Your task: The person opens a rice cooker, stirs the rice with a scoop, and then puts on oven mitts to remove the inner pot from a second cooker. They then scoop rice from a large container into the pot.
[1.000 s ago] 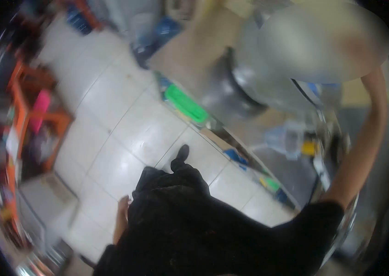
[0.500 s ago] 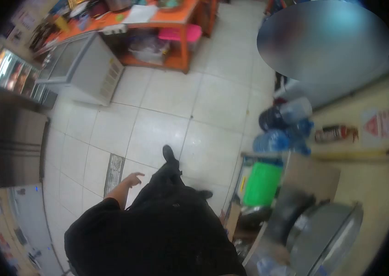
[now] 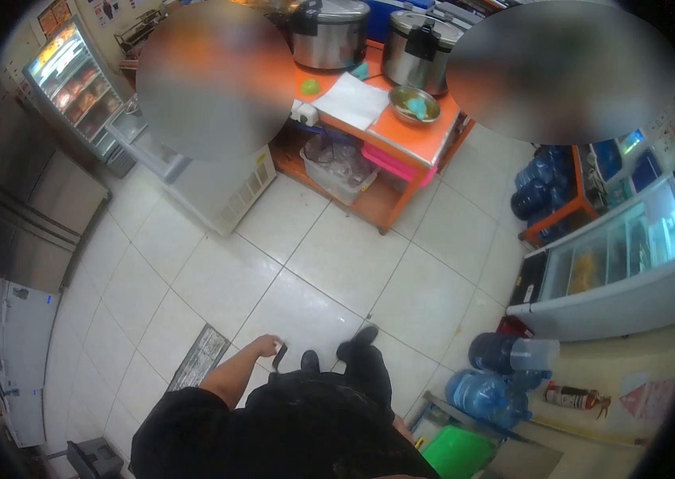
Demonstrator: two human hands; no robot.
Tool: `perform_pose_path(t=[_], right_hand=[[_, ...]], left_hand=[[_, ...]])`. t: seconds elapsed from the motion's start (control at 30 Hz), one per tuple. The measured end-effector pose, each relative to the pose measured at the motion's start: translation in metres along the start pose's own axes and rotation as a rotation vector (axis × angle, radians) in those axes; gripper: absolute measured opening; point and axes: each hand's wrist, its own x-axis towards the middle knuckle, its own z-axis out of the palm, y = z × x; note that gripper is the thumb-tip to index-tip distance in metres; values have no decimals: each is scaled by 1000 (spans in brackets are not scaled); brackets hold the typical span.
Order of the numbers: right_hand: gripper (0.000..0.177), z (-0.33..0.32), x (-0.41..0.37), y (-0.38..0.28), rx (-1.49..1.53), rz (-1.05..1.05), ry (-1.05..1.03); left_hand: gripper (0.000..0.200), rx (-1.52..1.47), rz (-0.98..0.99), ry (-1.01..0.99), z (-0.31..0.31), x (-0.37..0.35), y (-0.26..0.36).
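Note:
Down at my left side, my left hand [image 3: 267,346] is closed, its fingers curled around a small dark narrow strip [image 3: 279,358] that hangs from them. Its exact kind cannot be made out. Only a sliver of my right hand [image 3: 404,429] shows beside my right hip, near a green plastic object [image 3: 459,452]. The fingers of that hand are mostly hidden by my body. White floor tiles [image 3: 317,247] and a metal floor drain [image 3: 200,357] lie ahead and to the left.
An orange table [image 3: 417,144] carries rice cookers [image 3: 329,33], a metal bowl [image 3: 415,105] and white paper [image 3: 353,100]. A chest freezer [image 3: 222,191] stands beside it. Steel refrigerator doors [image 3: 22,191] are left; water bottles [image 3: 477,391] and a glass-topped freezer [image 3: 609,247] are right.
My view has swung up and forward, showing more of the table and the right-hand freezer. My feet have moved. My left fingers, partly stretched before, are now curled with a dark strip visible.

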Motion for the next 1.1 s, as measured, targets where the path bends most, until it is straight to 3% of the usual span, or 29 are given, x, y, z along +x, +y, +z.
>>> perform_pose_path(t=[0.03, 0.1, 0.13, 0.2, 0.3, 0.33, 0.37, 0.4, 0.53, 0.57, 0.6, 0.67, 0.7, 0.73, 0.9, 0.97, 1.1], right_hand=[[67, 2, 22, -38, -55, -11, -34], [70, 8, 69, -126, -199, -113, -43], [71, 10, 90, -170, -315, -241, 7], [45, 14, 127, -266, -605, -661, 298], [32, 16, 137, -445, -755, -776, 367], [29, 19, 139, -499, -785, -811, 431], [31, 8, 161, -548, -779, -1037, 431], [31, -2, 186, -603, -805, -1208, 535], [23, -2, 97, -891, -817, -1408, 701], [23, -4, 81, -952, -796, -1573, 760], [24, -6, 68, -1015, -908, -1662, 892], [28, 7, 16, -1122, -975, -1813, 996], [30, 11, 5, -1171, -981, -1862, 1001], [33, 12, 4, -1220, -1068, -1881, 1068], [40, 31, 18, -1390, -1351, -1996, 1130], [40, 32, 40, -1438, -1893, -2077, 788], [33, 38, 17, -1465, -2285, -1900, 799]], left_hand=[[45, 0, -6, 2, -25, 14, 18], [39, -442, -81, 232, -97, 24, 63], [39, -437, -85, 236, -124, 30, 72], [39, -589, -73, 396, -169, 49, 87], [40, -618, -197, 532, -208, 58, 73], [44, -637, -296, 516, -211, 57, 64], [48, -655, -389, 503, -212, 58, 54], [53, -608, -345, 482, -205, 61, 35], [52, -1006, -765, 292, -221, 67, 58], [52, -998, -776, 254, -230, 75, 68], [49, -723, -459, 246, -215, 99, 40], [45, 16, 98, 468, -256, 113, 65], [45, -454, -282, 302, -256, 116, 48], [45, -510, -329, 276, -267, 131, 38], [45, -514, -291, 250, -392, 219, -3], [45, -508, -254, 260, -454, 256, -17], [46, -835, -368, 280, -581, 290, -1]])
